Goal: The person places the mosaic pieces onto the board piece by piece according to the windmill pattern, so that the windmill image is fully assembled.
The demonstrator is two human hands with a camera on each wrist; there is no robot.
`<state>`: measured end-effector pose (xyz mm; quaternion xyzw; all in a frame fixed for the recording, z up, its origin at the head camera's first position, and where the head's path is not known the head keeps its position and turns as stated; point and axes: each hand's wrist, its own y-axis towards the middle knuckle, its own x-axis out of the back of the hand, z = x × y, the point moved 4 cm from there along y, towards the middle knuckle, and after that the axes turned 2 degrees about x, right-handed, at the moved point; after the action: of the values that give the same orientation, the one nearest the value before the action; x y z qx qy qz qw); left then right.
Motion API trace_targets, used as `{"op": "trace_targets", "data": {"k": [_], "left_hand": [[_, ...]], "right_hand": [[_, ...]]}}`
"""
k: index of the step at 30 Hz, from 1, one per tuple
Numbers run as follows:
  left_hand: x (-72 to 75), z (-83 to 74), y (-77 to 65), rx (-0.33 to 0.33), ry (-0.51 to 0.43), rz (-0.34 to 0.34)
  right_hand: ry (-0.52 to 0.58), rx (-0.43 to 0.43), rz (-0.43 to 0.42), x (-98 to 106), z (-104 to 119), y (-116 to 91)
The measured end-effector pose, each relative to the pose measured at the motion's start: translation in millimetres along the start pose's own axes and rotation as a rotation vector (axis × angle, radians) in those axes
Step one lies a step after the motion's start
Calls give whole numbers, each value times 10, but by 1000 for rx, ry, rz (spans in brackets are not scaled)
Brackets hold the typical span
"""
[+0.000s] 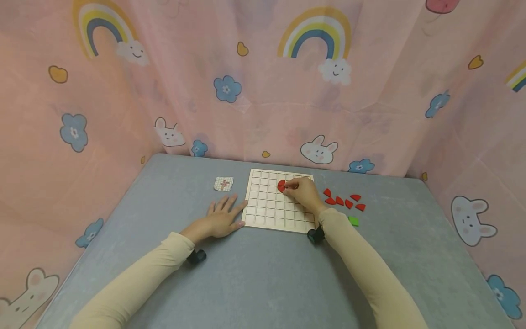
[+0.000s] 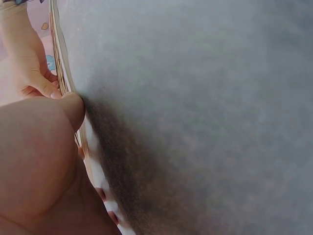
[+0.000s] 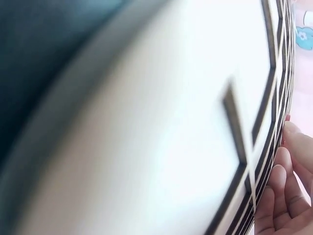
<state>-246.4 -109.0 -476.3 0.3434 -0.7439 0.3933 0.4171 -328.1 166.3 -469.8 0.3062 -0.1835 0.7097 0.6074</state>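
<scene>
A pale wooden grid board [image 1: 263,205] lies on the table, its surface divided into square cells. Red quarter-circle pieces [image 1: 281,185] sit together in its upper middle, forming a rounded shape partly covered by fingertips. My right hand [image 1: 305,192] reaches over the board and pinches a red piece there, mostly hidden by the fingers; a sliver of red [image 3: 287,117] shows at the fingertips in the right wrist view. My left hand [image 1: 222,219] rests with fingers spread on the table, thumb and index finger at the board's left edge.
Several loose red quarter-circle pieces [image 1: 339,200] lie right of the board, with a green square piece [image 1: 353,221] nearer me, beside the right sleeve. A small paper card [image 1: 223,183] with a gridded pinwheel picture lies left of the board. A pink patterned curtain [image 1: 263,119] surrounds the grey table [image 1: 255,283].
</scene>
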Motion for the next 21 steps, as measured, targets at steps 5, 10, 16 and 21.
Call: {"op": "trace_targets", "data": {"k": [5,10,16,21], "left_hand": [[9,-7,-10,-3,2,-9],[-9,5,2,0,3,-4],[3,-6,-17,-8,8,-10],[-33,36,26,-2,9,-2]], "right_hand": [[-2,0,-6,10,18,1],[1,-11,-10,14,22,-4],[45,-14,-1,57,21,11],[82,-44,-1,253,34,42]]}}
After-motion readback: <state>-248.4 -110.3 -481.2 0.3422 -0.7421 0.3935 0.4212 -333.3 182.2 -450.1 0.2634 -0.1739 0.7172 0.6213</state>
